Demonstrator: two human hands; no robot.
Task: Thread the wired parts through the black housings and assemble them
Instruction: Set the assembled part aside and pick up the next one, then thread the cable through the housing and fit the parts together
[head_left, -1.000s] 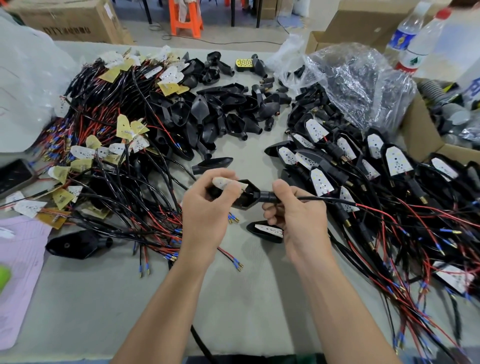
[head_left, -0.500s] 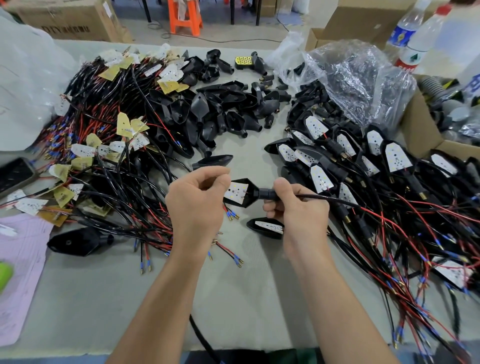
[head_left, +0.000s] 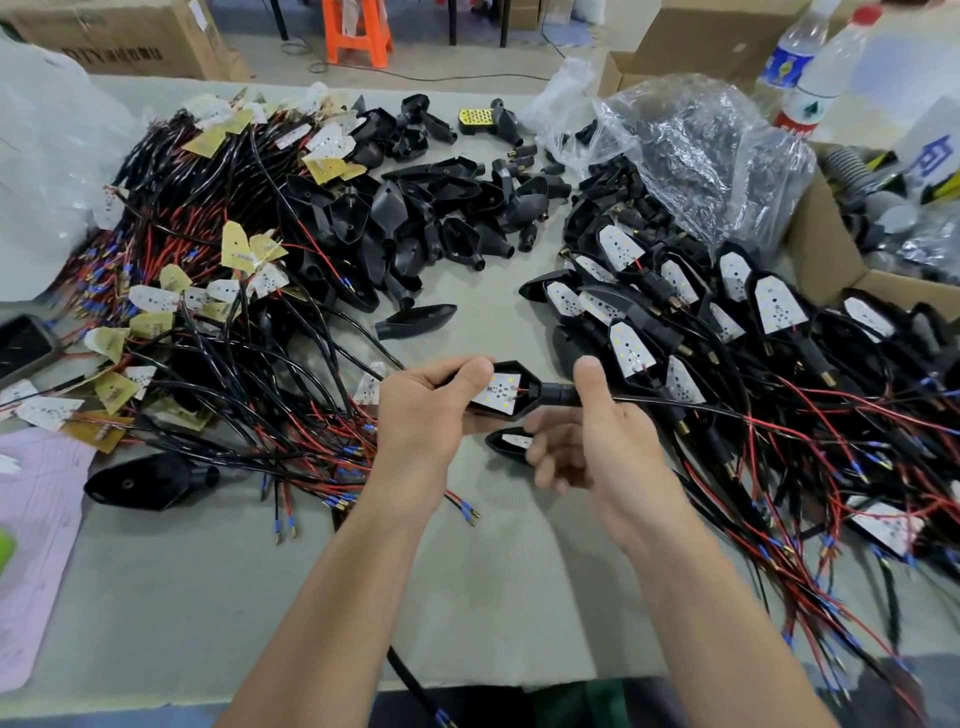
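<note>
Black housing (head_left: 537, 396), white LED board (head_left: 496, 389) seated inside, held over bench (head_left: 208, 597) at frame centre. Left hand (head_left: 426, 415) grips its wide end. Right hand (head_left: 597, 441) pinches its stem. Wire (head_left: 675, 404) trails right into assembled pile (head_left: 753, 322).

Wired parts (head_left: 208, 322) heaped on desk (head_left: 156, 597), left. Loose housings (head_left: 426, 218) centre, behind held housing (head_left: 511, 389). Assembled units (head_left: 727, 322) right, one just before held housing. Plastic bag (head_left: 691, 150) behind them; box (head_left: 815, 249) right of bag; bottles (head_left: 800, 78) behind box.
</note>
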